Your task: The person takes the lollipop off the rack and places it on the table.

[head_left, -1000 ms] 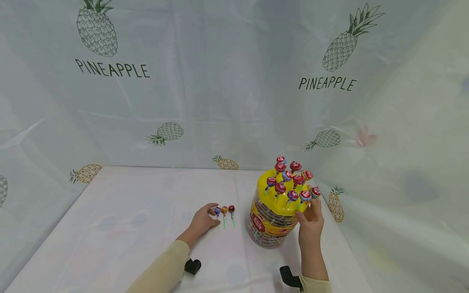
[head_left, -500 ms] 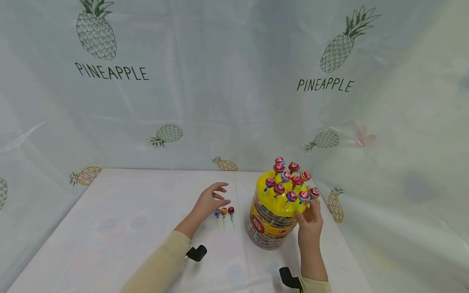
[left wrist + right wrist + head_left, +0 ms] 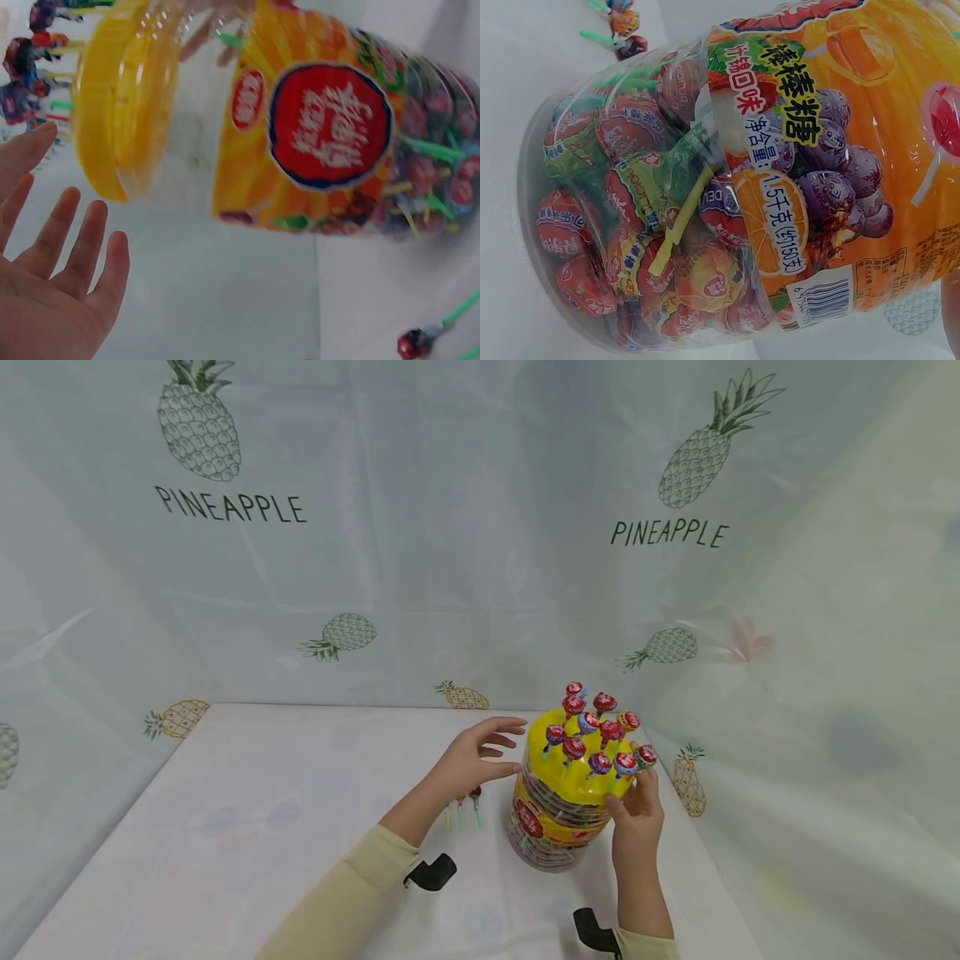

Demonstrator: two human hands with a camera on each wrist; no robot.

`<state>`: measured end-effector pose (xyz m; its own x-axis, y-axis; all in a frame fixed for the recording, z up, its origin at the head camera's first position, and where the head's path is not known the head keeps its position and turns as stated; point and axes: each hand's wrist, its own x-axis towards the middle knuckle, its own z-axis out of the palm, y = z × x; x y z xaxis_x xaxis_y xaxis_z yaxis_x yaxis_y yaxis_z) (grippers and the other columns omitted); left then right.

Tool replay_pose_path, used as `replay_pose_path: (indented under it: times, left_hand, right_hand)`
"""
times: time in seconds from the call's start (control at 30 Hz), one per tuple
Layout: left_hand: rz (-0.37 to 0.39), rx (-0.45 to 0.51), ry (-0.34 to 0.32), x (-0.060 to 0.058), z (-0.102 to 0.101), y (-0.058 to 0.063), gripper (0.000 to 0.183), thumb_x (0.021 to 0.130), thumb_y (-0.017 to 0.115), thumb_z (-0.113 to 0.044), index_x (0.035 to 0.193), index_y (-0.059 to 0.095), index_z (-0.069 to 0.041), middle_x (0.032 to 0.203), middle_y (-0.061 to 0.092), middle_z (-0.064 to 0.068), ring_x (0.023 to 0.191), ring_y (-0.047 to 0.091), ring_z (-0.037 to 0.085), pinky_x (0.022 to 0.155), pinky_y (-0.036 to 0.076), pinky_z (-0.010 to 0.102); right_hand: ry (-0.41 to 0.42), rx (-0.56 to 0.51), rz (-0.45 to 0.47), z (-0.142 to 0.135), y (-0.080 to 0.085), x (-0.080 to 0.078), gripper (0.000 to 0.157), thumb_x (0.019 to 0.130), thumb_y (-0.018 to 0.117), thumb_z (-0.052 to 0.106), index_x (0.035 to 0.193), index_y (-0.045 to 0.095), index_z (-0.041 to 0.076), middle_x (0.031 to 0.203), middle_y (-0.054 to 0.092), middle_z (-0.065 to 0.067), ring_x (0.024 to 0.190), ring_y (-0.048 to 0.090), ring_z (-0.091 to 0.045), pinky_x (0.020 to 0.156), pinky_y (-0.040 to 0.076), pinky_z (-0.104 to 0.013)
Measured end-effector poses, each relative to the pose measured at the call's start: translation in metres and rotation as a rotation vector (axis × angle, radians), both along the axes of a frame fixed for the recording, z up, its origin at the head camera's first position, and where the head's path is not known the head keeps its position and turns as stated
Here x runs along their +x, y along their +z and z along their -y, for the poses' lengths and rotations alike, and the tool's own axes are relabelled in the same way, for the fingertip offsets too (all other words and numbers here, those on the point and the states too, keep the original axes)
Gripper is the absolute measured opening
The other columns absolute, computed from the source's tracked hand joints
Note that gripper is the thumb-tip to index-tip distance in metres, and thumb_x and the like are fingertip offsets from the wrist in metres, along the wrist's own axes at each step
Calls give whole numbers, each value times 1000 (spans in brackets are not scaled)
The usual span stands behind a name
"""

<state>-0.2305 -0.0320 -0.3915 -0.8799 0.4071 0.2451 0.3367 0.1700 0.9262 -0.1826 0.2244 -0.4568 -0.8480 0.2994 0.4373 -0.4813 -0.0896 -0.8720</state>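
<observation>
A clear lollipop jar (image 3: 551, 814) with a yellow lid (image 3: 536, 747) and an orange label (image 3: 259, 172) stands upright. Several wrapped lollipops (image 3: 573, 747) stick up from the lid on their sticks. My right hand (image 3: 637, 818) grips the jar's top right side, thumb at the front; its other fingers are partly hidden. My left hand (image 3: 476, 760) holds nothing. Its fingers are spread and its fingertips are just left of the lid, apparently apart from it. In the left wrist view, that hand's palm (image 3: 56, 300) faces the lid side.
Loose lollipops (image 3: 476, 806) lie on the white table (image 3: 300, 827) left of the jar, partly hidden by my left hand and wrist. More lollipops (image 3: 641, 187) fill the bottom of the jar. A pineapple-print curtain (image 3: 450, 568) hangs behind the table.
My left hand has risen from beside the loose lollipops and moved right to the jar's lid. The right hand and the jar have stayed in place.
</observation>
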Motion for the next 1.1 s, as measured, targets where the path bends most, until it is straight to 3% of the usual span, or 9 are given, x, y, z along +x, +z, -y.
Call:
replay_pose_path:
  times: [0.27,0.53,0.83,1.1]
  left_hand:
    - [-40,21,-100,11,-17,13,60,86,76,-14,141,52,-25,133,56,-7,117,53,17,100,43,37]
    - [-58,25,-145,21,-21,20,61,87,74,-14,143,50,-23,137,53,-4,116,53,15,100,43,41]
    - [-85,-3,-136,25,-21,23,58,87,75,-15,140,54,-24,138,50,-5,112,53,13,96,46,31]
    - [-113,28,-108,25,-21,26,62,87,75,-14,142,51,-26,138,51,-8,111,54,11,97,47,38]
  right_hand:
    - [26,-9,-46,-1,0,1,53,95,59,7,146,45,9,150,31,-6,135,37,-24,97,43,-22]
    - [47,-25,-59,-1,-2,-1,53,95,59,8,146,44,9,150,31,-7,135,36,-25,98,43,-23]
    - [52,-45,-68,1,-1,0,53,95,60,7,146,45,8,150,31,-7,134,37,-26,97,44,-23]
    - [47,-29,-50,0,0,1,52,95,59,7,145,46,8,151,31,-7,135,37,-25,97,44,-23]
